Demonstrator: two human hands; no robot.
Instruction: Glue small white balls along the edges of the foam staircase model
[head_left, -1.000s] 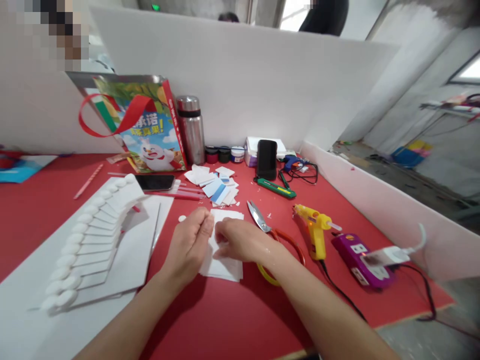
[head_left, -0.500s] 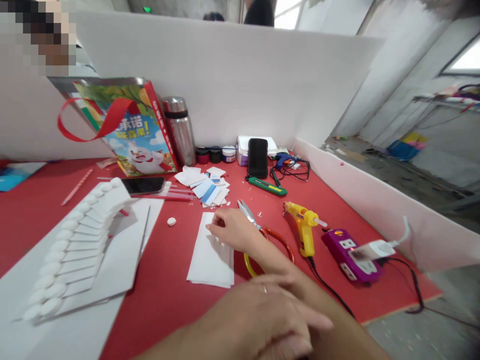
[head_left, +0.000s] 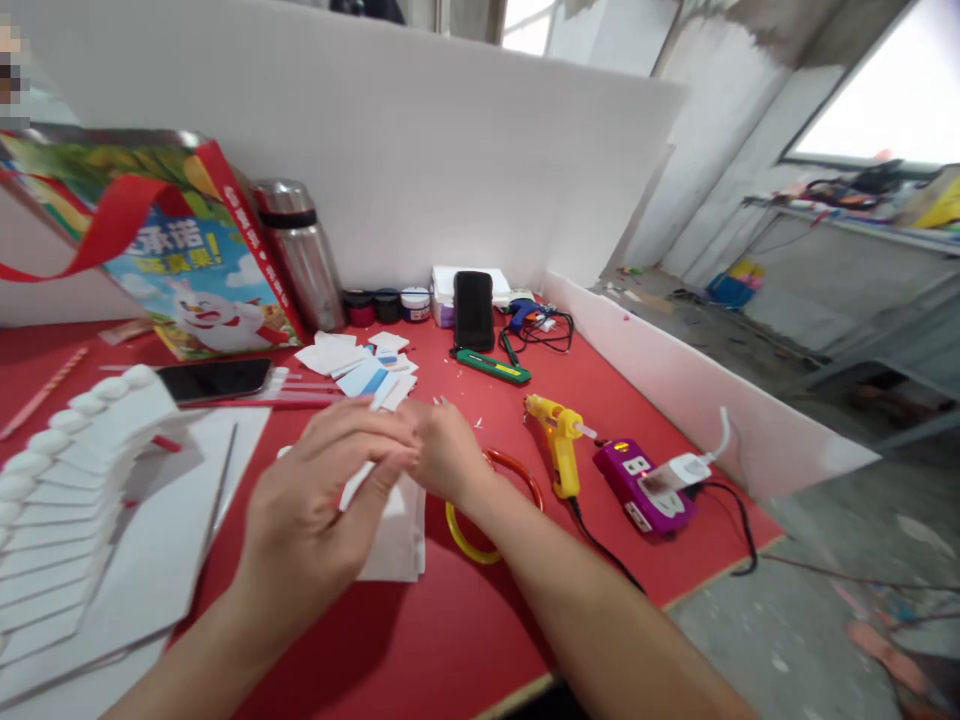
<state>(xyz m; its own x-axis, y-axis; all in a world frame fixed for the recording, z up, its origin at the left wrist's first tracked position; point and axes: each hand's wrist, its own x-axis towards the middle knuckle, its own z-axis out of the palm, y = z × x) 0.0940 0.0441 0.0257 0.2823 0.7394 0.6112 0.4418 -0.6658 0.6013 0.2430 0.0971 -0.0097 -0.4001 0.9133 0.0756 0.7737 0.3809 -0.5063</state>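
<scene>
My left hand (head_left: pixel 319 490) and my right hand (head_left: pixel 444 450) meet above folded white paper (head_left: pixel 394 545) on the red table. The left thumb and fingers curve together in a pinch, their tips against the right hand's fingers. My right hand is curled closed, its fingertips largely hidden. Whether anything small lies between them cannot be made out. Scissors with red and yellow handles (head_left: pixel 472 552) lie under the right wrist, blades mostly covered. On the left, a curved white stair-like model (head_left: pixel 82 490) edged with round white pieces stands on a white board (head_left: pixel 169 545).
A yellow glue gun (head_left: pixel 562 450) and purple power strip (head_left: pixel 645 490) lie to the right. Behind are a green cutter (head_left: pixel 491 366), dark phone (head_left: pixel 474 310), paper scraps (head_left: pixel 367 372), paint jars (head_left: pixel 386 304), steel flask (head_left: pixel 296 250), printed bag (head_left: pixel 202 260) and another phone (head_left: pixel 217 380).
My left hand has moved from beside the right forearm up and left to meet the right hand's fingers. The view has swung to the right.
</scene>
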